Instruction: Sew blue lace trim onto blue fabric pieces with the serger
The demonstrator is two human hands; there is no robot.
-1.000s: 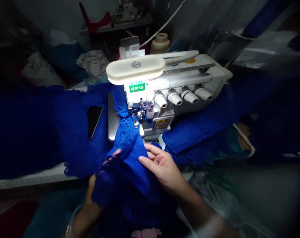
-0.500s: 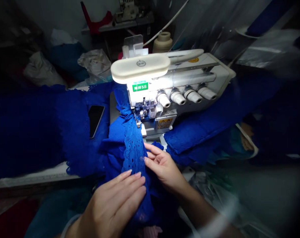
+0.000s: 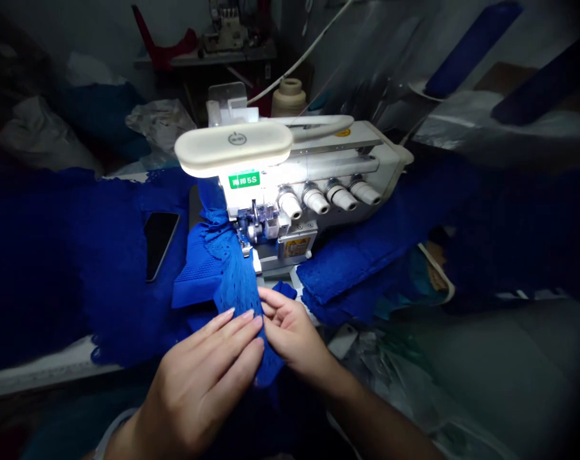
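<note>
A strip of blue lace fabric (image 3: 237,281) runs from under the presser foot (image 3: 245,246) of a white overlock sewing machine (image 3: 266,172) toward me. My left hand (image 3: 208,364) lies over the lace with its fingers stretched out, fingertips near the strip's right side. At the right edge of the strip my right hand (image 3: 294,332) pinches the lace between thumb and fingers, just in front of the machine. Ribbed blue fabric (image 3: 198,265) sits to the left of the lace. Cloth beyond the foot is bunched up.
A black phone (image 3: 160,246) rests on blue lace pieces (image 3: 117,268) at the left. Folded blue fabric (image 3: 361,255) lies right of the machine. Thread cones (image 3: 289,99) stand behind it. Clear plastic (image 3: 405,377) is at lower right.
The view has shifted, so the machine sits further left and slightly lower. Both hands stay at the lace, now closer together. The lace below them hangs shorter, its lower end showing.
</note>
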